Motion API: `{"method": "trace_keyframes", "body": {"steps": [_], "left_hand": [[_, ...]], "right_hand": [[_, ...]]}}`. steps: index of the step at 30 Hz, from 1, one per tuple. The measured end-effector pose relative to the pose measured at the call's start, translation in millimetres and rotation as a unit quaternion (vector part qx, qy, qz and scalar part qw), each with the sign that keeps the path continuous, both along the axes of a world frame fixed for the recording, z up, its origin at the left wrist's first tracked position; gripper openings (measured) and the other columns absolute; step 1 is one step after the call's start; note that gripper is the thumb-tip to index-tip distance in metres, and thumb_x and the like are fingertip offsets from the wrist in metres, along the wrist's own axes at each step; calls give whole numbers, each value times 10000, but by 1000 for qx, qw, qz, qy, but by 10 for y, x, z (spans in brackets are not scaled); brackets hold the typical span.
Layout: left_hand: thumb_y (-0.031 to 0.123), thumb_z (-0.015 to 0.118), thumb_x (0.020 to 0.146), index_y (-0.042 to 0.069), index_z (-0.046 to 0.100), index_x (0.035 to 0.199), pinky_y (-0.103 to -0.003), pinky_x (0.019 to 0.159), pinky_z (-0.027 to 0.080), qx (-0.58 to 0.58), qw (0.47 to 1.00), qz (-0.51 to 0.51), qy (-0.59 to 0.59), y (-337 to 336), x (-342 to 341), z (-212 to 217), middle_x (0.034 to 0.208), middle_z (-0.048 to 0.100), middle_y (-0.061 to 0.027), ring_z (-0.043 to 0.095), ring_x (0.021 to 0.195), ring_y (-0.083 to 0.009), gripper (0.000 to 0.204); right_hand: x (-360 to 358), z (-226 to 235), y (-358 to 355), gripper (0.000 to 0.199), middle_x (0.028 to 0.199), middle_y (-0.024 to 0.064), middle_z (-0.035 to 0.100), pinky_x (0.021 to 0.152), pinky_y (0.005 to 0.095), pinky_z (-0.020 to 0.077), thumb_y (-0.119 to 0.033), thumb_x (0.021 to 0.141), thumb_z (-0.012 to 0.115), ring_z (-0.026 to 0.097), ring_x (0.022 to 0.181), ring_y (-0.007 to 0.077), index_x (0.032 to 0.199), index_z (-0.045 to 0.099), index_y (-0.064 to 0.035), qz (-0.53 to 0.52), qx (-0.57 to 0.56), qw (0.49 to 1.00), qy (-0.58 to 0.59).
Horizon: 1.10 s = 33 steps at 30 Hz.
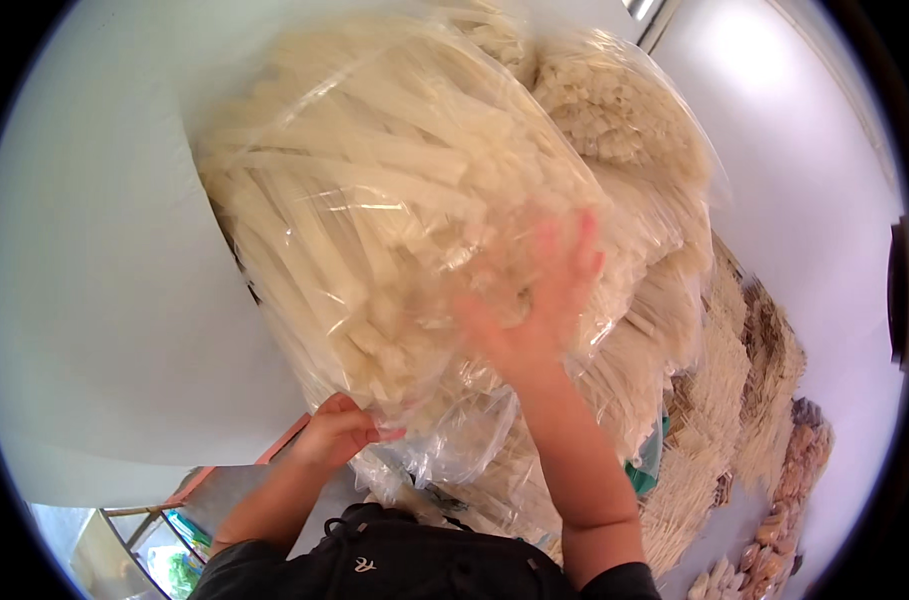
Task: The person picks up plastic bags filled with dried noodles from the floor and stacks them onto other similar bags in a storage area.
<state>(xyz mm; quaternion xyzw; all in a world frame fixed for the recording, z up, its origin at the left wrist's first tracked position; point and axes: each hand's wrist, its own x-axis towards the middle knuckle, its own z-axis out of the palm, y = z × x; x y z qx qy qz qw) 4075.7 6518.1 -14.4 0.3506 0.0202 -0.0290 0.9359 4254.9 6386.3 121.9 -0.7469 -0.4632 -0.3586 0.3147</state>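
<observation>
A large clear plastic bag (pixel 374 190) full of pale, flat strips that look like dried noodles fills the middle of the view. Its loose, crumpled end hangs toward my body. At that lower edge my left hand (pixel 342 428) pinches the plastic between thumb and fingers. My right hand (pixel 534 300) is over the bag's right part, fingers spread and blurred by motion. Whether its palm touches the plastic I cannot tell.
More bagged pale strips (pixel 624 110) are stacked behind and to the right. Bundles of thin brownish sticks or noodles (pixel 714 400) lie further right, with brown packs (pixel 774 530) beyond. A green item (pixel 649 460) shows between bags. White walls (pixel 84 300) curve on both sides.
</observation>
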Motion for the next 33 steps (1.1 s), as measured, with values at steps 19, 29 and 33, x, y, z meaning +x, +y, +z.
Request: {"method": "trace_keyframes", "body": {"steps": [19, 29, 33], "left_hand": [[385, 340, 946, 101, 234, 1408, -404, 929, 430, -77, 993, -90, 17, -260, 598, 258, 1348, 402, -138, 428, 1231, -301, 553], [116, 579, 872, 14, 466, 1257, -342, 959, 391, 242, 949, -195, -53, -476, 314, 100, 1236, 510, -124, 502, 1130, -222, 414], [138, 580, 873, 32, 639, 1032, -307, 822, 467, 382, 875, -109, -277, -340, 7, 474, 997, 625, -114, 589, 960, -232, 200]], "right_hand": [[648, 150, 419, 749, 1371, 292, 249, 1039, 452, 229, -319, 770, 682, 273, 1256, 407, 1379, 318, -81, 224, 49, 972, 57], [353, -172, -271, 757, 1424, 223, 260, 1064, 434, 205, -183, 751, 693, 158, 1357, 372, 1383, 299, -48, 187, 53, 979, 63], [145, -512, -712, 767, 1446, 217, 214, 1073, 424, 193, -152, 760, 672, 168, 1361, 344, 1390, 257, -16, 149, 58, 970, 185]]}}
